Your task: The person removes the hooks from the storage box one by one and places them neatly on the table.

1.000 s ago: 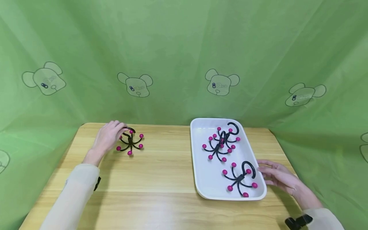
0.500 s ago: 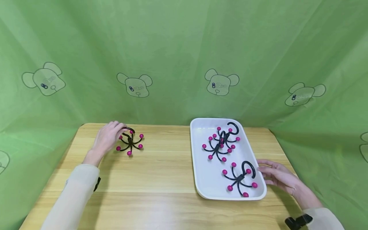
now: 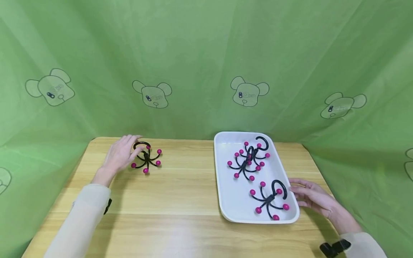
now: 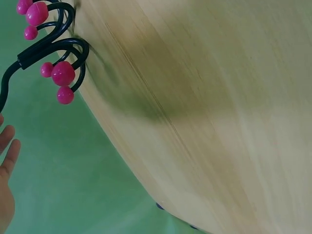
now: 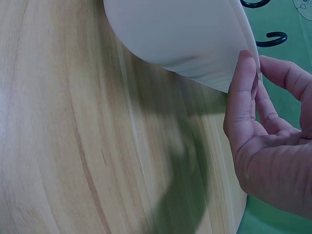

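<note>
In the head view my left hand [image 3: 120,153] is at the back left of the table. Its thumb and fingers are parted around the hooked handle of a black head massager [image 3: 146,157], which stands on its pink ball tips. Seen from the left wrist, the massager [image 4: 36,53] has curved arms, and fingertips [image 4: 10,158] show just below its handle. My right hand [image 3: 314,200] holds the right rim of a white tray [image 3: 226,211] between thumb and fingers, as the right wrist view shows. Inside the tray lie three more such massagers [image 3: 269,200], two of them overlapping.
A wooden table [image 3: 167,193] carries everything. Bare wood lies between the left massager and the tray. Behind and at the sides hangs a green curtain [image 3: 200,53] with printed mouse-like heads.
My left fingers and thumb have parted around the massager's hook, showing more of it. The massager stays put. My right hand and the tray have not moved.
</note>
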Demonstrator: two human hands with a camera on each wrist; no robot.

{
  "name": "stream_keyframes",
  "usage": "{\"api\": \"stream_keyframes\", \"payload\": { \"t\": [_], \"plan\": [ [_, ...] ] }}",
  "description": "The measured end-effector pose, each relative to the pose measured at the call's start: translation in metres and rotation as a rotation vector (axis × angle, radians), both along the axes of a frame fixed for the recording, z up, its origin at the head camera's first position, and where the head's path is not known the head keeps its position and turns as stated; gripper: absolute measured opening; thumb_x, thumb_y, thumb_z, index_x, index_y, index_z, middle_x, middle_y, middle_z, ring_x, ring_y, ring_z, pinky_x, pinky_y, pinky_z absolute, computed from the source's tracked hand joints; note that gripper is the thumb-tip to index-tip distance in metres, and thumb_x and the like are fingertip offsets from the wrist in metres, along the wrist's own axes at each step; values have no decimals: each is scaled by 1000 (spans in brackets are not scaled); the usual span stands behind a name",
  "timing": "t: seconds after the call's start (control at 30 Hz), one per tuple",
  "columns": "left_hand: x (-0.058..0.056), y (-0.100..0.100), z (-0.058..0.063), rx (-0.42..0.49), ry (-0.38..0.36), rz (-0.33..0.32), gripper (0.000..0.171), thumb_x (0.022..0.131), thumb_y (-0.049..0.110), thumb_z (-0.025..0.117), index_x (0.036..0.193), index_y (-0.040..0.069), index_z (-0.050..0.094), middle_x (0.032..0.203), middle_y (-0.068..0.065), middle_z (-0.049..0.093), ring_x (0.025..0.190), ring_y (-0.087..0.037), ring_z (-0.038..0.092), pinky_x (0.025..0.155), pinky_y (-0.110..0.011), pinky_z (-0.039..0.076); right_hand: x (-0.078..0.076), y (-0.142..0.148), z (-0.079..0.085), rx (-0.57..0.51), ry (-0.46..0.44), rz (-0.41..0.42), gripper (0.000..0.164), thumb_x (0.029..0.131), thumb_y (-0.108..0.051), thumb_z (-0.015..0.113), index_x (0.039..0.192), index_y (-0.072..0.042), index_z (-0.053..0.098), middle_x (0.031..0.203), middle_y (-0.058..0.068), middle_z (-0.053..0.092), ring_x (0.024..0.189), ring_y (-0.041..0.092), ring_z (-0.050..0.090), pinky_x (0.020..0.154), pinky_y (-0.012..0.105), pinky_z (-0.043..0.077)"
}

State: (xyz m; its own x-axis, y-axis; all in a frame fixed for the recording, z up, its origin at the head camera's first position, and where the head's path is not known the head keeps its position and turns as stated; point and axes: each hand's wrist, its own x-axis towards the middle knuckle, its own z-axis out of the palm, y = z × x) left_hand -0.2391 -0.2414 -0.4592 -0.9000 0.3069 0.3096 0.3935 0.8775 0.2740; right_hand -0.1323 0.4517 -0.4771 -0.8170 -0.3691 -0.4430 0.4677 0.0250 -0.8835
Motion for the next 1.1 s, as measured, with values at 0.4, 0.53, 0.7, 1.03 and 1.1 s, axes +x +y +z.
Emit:
{"api": "stream_keyframes", "payload": {
  "t": [0.4,0.53,0.7,1.03,1.1],
  "plan": [
    [10,20,18,-30,71,-50,67,103,47,64,153,6,49,148,-21,60,135,-42,57,115,-60,46,0,1,0,29,5,5,32,111,-10,50,122,-35,67,116,-5,79,105,16,77,94,36,65],
    [13,33,23,-42,115,-80,68,100,45,69,153,6,51,149,-19,61,136,-41,57,117,-59,46,0,0,-1,33,8,7,32,111,-10,50,122,-35,67,116,-5,79,105,16,77,95,36,65],
    [19,55,28,-43,171,-146,70,99,48,69,152,6,52,147,-18,63,135,-38,59,116,-56,47,-1,0,-1,29,-5,2,32,111,-11,50,121,-35,68,116,-6,79,106,16,77,95,36,65],
    [32,114,26,-92,227,-290,92,103,77,19,148,5,55,146,-15,64,135,-36,61,119,-54,47,-3,-1,-2,41,-7,2,32,111,-11,51,121,-35,67,117,-7,79,108,15,76,96,37,64],
    [35,128,24,-111,214,-324,87,105,74,24,149,5,55,147,-14,63,137,-35,60,121,-53,46,-2,0,-1,41,-3,5,32,110,-10,51,121,-36,67,117,-8,79,108,15,76,96,37,64]
  ]
}}
